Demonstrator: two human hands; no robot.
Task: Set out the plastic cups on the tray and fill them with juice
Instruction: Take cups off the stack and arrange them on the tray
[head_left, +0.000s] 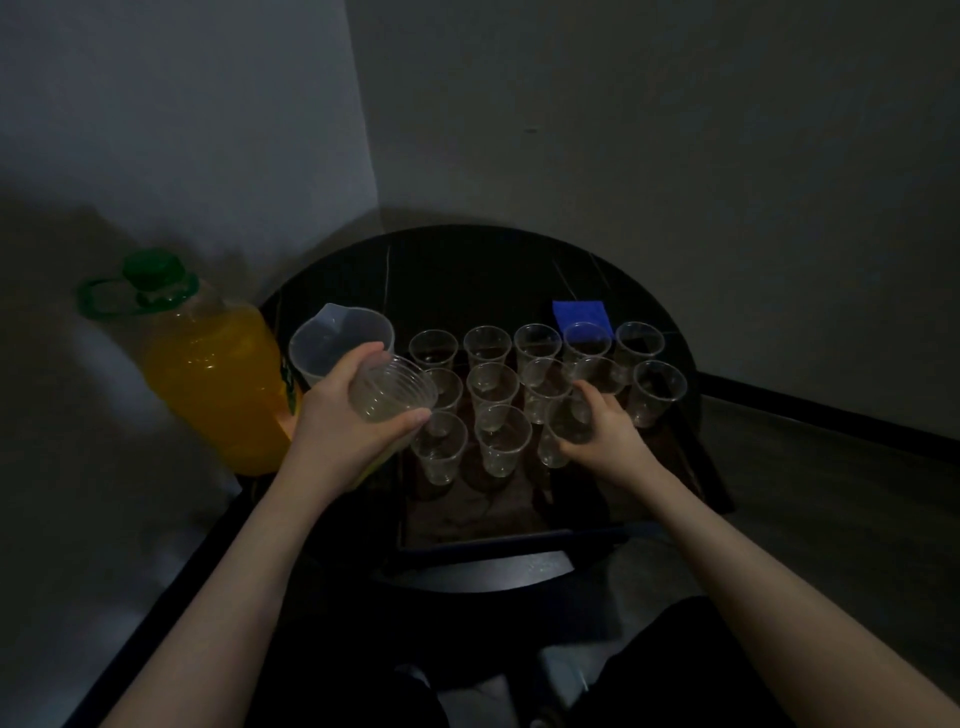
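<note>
The juice bottle (208, 374) stands capped at far left, so you're still setting out cups. Your left hand (343, 415) grasps the nested cup stack (392, 389) over the tray (467, 519); your right hand (602, 431) grips a cup (563, 431) in the near row. Next, seat it upright beside its neighbours.

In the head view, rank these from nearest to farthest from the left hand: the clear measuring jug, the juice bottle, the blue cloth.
1. The clear measuring jug, just behind the left hand, which holds a stack of cups.
2. The juice bottle, off to that hand's left, beside the table.
3. The blue cloth, at the table's far right, behind the cup rows.
</note>
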